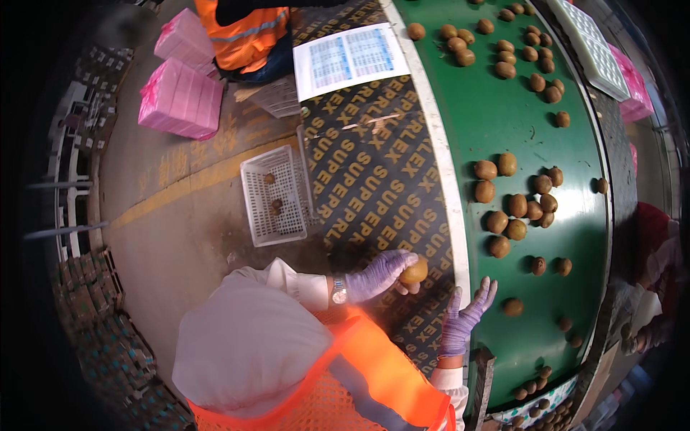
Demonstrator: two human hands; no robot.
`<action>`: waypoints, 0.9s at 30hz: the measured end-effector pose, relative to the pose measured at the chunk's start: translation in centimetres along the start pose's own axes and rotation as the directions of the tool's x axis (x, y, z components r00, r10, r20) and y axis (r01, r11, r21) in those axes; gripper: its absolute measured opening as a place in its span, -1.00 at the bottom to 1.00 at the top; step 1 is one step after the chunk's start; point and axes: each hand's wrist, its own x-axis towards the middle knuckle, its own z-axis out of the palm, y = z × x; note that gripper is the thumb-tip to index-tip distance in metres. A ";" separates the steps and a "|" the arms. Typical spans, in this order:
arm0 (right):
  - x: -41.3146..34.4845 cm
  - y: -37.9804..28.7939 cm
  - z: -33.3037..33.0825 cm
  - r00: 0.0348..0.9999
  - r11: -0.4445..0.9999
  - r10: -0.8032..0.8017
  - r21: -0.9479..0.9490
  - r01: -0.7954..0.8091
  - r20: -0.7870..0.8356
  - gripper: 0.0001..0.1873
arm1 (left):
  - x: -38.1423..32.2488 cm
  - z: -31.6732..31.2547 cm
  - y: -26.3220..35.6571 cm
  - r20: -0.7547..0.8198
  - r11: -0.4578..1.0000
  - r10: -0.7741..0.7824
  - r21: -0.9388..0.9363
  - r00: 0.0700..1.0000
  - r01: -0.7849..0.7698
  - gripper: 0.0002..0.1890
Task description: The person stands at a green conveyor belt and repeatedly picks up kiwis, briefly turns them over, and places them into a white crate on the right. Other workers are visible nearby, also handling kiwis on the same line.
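My left hand [380,276], in a purple glove with a wristwatch at the cuff, grips a brownish kiwifruit [415,270] above the dark printed board [372,178]. Some of the fruit is hidden behind the fingers. Over the near edge of the green conveyor belt [517,121], my right hand [466,315] is spread, palm bare of any fruit. The closest fruit to it on the belt is a single kiwifruit [512,307]. Farther up lies a loose cluster with another kiwifruit [497,221] among several.
A white plastic crate [249,202] holding a few kiwifruit stands low at the left. A printed sheet [350,59] lies on the board. Across the belt are white trays [590,48] and a co-worker's sleeve [652,248]. Another person in an orange vest [250,40] is beside pink-wrapped stacks [180,99].
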 end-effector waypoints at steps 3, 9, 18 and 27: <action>-4.3 -3.3 0.7 0.981 0.998 -0.036 0.059 0.025 0.189 -0.27 | -6.6 -6.4 -5.4 -0.289 0.979 -0.193 -0.113 0.938 0.167 -0.50; -9.2 -3.9 1.7 0.943 0.980 -0.116 -0.118 0.160 0.311 -0.38 | -1.9 -23.0 -14.4 -0.671 0.966 -0.132 -0.253 0.730 -0.057 -0.30; -14.2 -1.8 -0.1 0.886 0.953 0.029 -0.280 0.115 0.463 -0.49 | 2.6 -28.9 -8.4 -0.833 0.871 0.354 0.129 0.426 -0.473 -0.59; -14.8 3.9 -0.6 0.932 0.979 0.149 -0.181 -0.092 0.329 -0.52 | 11.5 -6.1 7.0 0.249 -0.160 0.943 0.921 0.220 -0.355 -0.74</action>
